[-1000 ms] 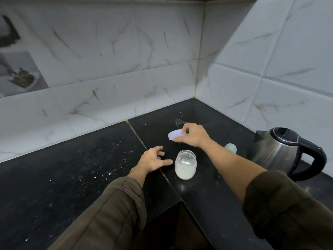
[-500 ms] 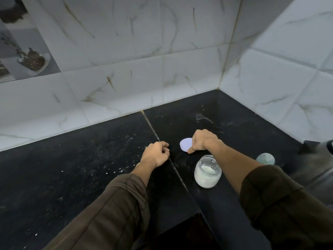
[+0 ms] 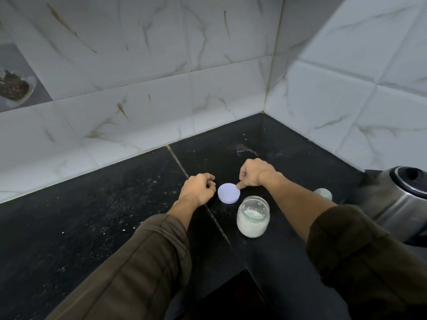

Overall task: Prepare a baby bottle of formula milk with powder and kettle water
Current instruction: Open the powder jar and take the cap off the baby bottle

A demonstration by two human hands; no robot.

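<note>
Head view: right hand (image 3: pixel 255 173) fingertip apparently on lid (image 3: pixel 228 193) edge.

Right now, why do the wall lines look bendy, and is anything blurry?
In the head view, the wide lens bows the wall tiles near the edges; the kettle, cut off at the right edge, looks smeared; the lilac lid and powder jar at the centre stay fairly sharp under dim, bluish light.

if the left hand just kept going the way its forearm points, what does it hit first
Probably nothing on the counter. The left hand is a loose fist aimed up and right toward the corner; the lilac lid sits just right of that line, though depth is hard to judge. Beyond lies bare black countertop, then the tiled wall.
</note>
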